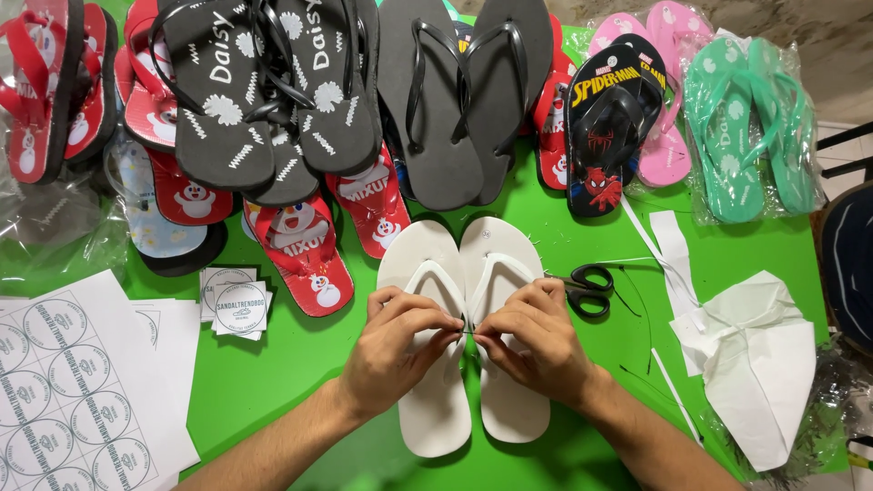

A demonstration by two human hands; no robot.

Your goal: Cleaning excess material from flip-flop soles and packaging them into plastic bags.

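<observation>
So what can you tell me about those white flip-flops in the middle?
The white flip-flops are a plain pair that looks like foam, lying flat side by side on the green table, toes pointing away and inner edges touching. Each has a white Y-shaped strap. The left hand and right hand rest on them, fingertips pinching something thin and dark between the two straps. Black-handled scissors lie just beside the right one.

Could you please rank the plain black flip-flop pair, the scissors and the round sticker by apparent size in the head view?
1. Plain black flip-flop pair
2. Scissors
3. Round sticker, looks close to the scissors, so this order is unsure.
</observation>
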